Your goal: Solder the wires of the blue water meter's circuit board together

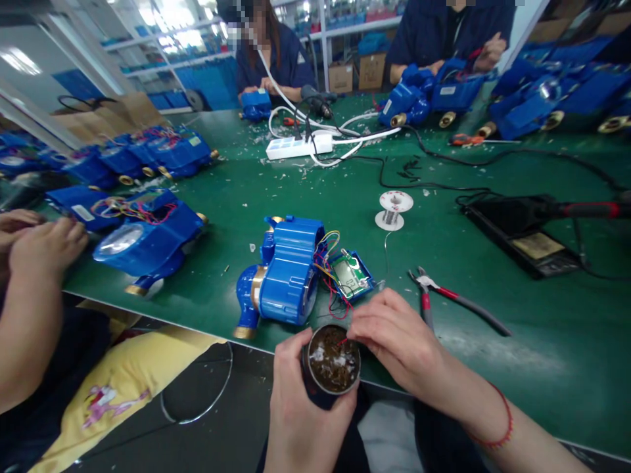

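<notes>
My left hand (pixel 308 401) is wrapped round a small round tin (pixel 334 360) at the table's front edge; brown, rosin-like stuff with whitish patches fills it. Over the tin's right rim, my right hand (pixel 394 338) pinches a thin red wire (pixel 344 341), its end reaching the brown surface. Just beyond lies a blue water meter (pixel 290 269) with brass ends, on its side. Thin coloured wires join it to a green circuit board (pixel 351 272) in a blue cover. Diagonal cutters (pixel 438 289) with red and grey handles lie open to the right.
Behind the board stands a solder spool (pixel 393 210). A soldering iron stand (pixel 522 236) is at the right, a power strip (pixel 300 146) farther back. More blue meters (pixel 148 236) line the left and back. A co-worker's hands (pixel 44 246) are at left; two people sit opposite.
</notes>
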Demonstrator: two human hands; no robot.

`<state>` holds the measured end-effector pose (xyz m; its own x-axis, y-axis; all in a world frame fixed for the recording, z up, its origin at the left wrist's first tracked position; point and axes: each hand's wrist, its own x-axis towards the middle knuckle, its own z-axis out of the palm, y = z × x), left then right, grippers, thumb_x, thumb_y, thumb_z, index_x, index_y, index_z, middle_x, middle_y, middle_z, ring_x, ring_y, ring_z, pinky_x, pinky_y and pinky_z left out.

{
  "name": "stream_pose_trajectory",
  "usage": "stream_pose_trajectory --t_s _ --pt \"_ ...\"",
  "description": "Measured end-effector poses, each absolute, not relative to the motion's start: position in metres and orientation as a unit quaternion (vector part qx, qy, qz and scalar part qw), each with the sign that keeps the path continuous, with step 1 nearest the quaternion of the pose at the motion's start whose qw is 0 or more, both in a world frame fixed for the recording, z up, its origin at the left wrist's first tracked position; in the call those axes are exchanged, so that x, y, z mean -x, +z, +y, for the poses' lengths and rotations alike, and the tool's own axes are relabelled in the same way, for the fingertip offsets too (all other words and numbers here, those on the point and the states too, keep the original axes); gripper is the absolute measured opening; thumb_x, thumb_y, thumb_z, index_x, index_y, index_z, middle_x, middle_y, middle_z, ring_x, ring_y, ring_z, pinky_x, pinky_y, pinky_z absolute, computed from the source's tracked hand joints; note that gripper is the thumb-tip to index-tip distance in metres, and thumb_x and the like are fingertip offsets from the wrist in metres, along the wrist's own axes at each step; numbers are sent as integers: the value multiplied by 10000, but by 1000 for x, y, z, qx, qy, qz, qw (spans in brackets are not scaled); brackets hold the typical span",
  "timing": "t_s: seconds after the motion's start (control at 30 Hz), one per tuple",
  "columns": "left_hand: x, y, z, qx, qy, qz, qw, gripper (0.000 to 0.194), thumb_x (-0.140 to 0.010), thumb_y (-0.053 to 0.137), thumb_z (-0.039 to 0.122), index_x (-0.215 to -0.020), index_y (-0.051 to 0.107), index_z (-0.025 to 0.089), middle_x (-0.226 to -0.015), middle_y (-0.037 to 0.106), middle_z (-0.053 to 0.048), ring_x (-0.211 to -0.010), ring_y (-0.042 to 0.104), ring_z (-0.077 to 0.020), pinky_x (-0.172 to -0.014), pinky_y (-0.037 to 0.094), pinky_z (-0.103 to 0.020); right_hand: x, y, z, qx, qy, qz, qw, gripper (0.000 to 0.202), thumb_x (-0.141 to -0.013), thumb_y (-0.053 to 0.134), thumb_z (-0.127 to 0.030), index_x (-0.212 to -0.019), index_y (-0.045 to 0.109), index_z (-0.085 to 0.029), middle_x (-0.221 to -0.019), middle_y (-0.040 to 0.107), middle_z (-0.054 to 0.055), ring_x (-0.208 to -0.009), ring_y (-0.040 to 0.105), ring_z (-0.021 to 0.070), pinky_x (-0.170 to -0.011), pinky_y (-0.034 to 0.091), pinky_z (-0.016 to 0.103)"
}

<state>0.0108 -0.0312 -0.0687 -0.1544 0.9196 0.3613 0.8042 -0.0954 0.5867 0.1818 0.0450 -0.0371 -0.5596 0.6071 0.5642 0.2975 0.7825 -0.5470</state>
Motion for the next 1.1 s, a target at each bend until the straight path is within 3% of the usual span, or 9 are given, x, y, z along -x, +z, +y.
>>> stream_pose_trajectory --t_s 0.83,1.1 --pt "-16 -61 -23 -673 387 628 53 525 -721 654 217 -1191 429 147 -1103 513 -82 -1029 558 -116 -844 555 -232 -174 -32 44 286 164 -904 274 198 -985 410 -147 -913 595 -140 -915 598 51 -881 444 177 -847 283 380" --pt "-13 -60 -26 -655 372 653 75 568 -707 702 291 -1188 432 155 -1106 522 -74 -1004 583 -118 -779 570 -214 -177 -33 44 341 275 -832 340 135 -956 437 -98 -919 545 -170 -987 525 50 -948 422 168 -822 335 321"
